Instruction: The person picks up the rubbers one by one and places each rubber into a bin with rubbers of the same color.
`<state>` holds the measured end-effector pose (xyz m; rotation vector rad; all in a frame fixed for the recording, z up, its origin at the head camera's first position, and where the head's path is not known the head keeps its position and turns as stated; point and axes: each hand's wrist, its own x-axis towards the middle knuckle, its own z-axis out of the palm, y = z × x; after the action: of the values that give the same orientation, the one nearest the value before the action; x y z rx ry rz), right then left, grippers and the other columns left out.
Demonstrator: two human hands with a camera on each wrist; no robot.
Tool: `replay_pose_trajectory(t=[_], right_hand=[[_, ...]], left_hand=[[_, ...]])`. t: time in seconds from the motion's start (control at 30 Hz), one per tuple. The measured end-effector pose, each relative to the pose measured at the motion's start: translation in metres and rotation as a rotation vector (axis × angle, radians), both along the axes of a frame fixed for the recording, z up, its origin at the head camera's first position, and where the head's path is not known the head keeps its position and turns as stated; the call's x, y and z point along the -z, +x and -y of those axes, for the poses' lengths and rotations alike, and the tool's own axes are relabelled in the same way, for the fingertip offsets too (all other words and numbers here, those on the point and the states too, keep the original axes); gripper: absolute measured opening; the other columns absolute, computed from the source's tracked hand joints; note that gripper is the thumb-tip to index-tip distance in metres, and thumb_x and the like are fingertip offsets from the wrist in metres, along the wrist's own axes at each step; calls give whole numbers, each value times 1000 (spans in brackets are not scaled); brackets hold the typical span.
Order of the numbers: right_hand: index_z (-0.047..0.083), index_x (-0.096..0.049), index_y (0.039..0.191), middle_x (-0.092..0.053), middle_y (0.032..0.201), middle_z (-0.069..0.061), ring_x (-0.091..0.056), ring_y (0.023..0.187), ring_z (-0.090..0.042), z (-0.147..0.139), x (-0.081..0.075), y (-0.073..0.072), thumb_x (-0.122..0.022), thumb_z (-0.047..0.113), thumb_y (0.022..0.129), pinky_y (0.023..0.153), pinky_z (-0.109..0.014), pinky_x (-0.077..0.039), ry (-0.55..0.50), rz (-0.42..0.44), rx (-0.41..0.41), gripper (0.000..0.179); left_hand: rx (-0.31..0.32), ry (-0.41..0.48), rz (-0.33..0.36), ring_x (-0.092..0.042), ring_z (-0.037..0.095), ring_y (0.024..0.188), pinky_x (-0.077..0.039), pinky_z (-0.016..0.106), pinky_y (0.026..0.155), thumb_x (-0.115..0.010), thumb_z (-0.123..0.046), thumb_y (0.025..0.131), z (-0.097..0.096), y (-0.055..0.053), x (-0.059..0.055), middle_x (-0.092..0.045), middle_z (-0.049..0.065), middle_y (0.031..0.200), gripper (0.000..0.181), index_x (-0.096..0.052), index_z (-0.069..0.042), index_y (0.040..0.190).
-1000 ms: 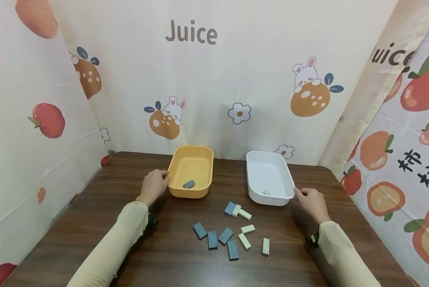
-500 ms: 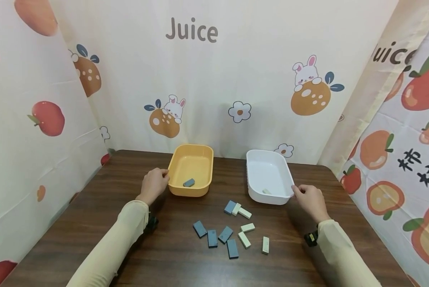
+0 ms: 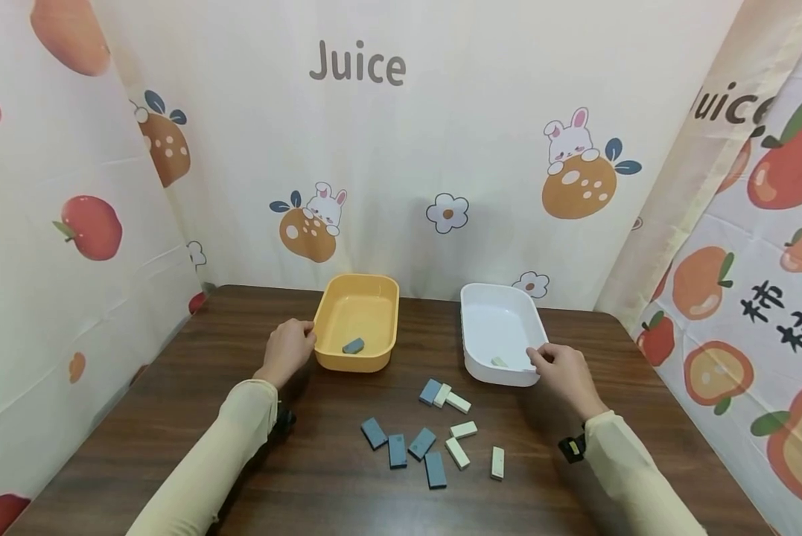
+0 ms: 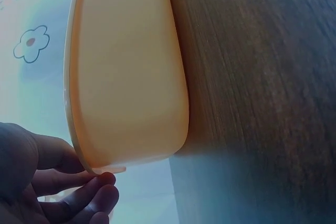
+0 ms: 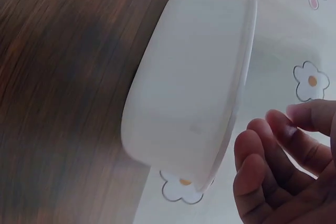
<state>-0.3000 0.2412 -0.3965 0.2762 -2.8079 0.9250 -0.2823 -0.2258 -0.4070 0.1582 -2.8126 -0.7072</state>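
Note:
My left hand pinches the left rim of a yellow plastic bin; in the left wrist view its thumb and fingers close on the rim. One grey-blue block lies inside that bin. At the right stands a white plastic bin with a pale cream block in it. My right hand hovers by its near right corner, fingers loosely bent and holding nothing. In the right wrist view a gap shows between those fingertips and the white rim.
Several grey-blue blocks and several cream blocks lie on the brown wooden table in front of the bins. A blue block sits beside two cream ones. Printed curtains rise behind the table and on both sides.
My right hand has let go of the white bin's rim and moved slightly left over its near corner. My left hand stays on the yellow bin; the blocks have not moved.

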Motion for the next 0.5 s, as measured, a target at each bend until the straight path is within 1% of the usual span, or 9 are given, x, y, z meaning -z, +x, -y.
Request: replay_pose_trajectory(t=[0.1, 0.2, 0.37, 0.5], right_hand=[[-1, -72, 88, -63, 70, -6, -49, 65, -15, 5, -2, 1, -57, 24, 98, 55, -24, -39, -7, 0, -31, 31], [-1, -72, 91, -65, 72, -6, -50, 66, -14, 11, -3, 2, -60, 22, 96, 56, -23, -41, -1, -9, -70, 27], [4, -73, 90, -69, 78, -5, -52, 68, -14, 21, -2, 2, -64, 18, 92, 60, -25, -44, 27, -50, -151, 17], [7, -72, 91, -68, 79, -3, -54, 70, -13, 30, -1, 4, -66, 18, 91, 61, -26, -46, 46, -24, -221, 13]], left_hand=[[4, -9, -8, -59, 26, 76, -50, 40, 68, -55, -11, 93, 0, -1, -1, -68, 23, 118, 35, -65, 3, 123], [3, -2, -9, -57, 25, 73, -48, 37, 64, -55, -10, 93, 0, -1, 0, -68, 23, 118, 35, -65, 3, 123], [4, 8, -23, -57, 26, 73, -48, 38, 65, -55, -9, 93, 0, -1, 0, -68, 24, 117, 34, -65, 4, 122], [8, -1, -41, -55, 24, 68, -45, 34, 60, -54, -8, 92, -1, 2, 0, -68, 24, 115, 33, -66, 5, 120]])
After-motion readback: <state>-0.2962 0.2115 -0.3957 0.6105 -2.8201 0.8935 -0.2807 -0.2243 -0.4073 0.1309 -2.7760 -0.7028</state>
